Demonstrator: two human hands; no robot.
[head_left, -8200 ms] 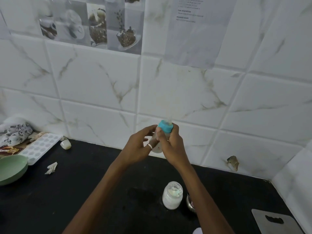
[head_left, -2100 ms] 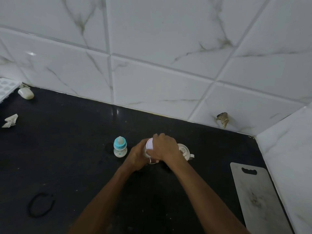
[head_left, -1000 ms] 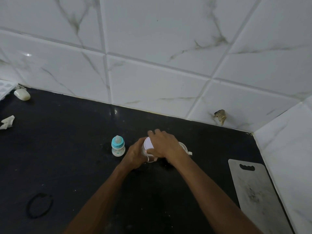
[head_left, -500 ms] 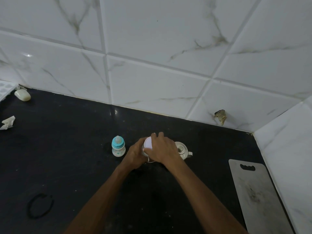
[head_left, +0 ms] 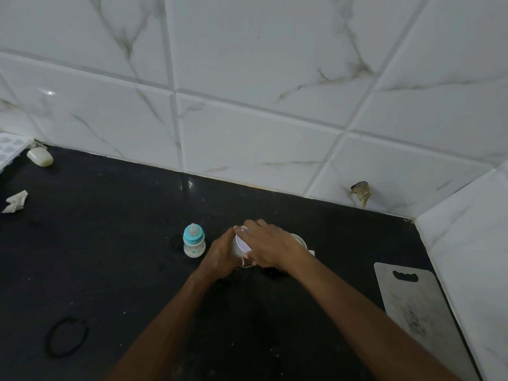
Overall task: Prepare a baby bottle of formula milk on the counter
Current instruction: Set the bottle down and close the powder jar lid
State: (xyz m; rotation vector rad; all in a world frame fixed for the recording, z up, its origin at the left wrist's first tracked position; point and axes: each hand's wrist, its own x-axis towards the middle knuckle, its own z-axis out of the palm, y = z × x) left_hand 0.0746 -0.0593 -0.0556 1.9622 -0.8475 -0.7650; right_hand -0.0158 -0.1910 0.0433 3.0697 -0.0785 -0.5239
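Observation:
A small baby bottle with a teal collar and clear teat stands upright on the black counter, apart from both hands. Just right of it sits a white formula jar. My left hand wraps the jar's body from the left. My right hand covers the jar's white lid from above and the right. Behind my right hand a small white cup peeks out, mostly hidden.
A steel cutting board lies at the right near the side wall. A black ring lies front left. Crumpled paper, a white oval object and a tray corner sit far left by the tiled wall.
The bottle, held in both hands eight seconds ago, now stands on the counter. Both hands stay on the jar; the right hand has shifted on the lid, covering more of the cup.

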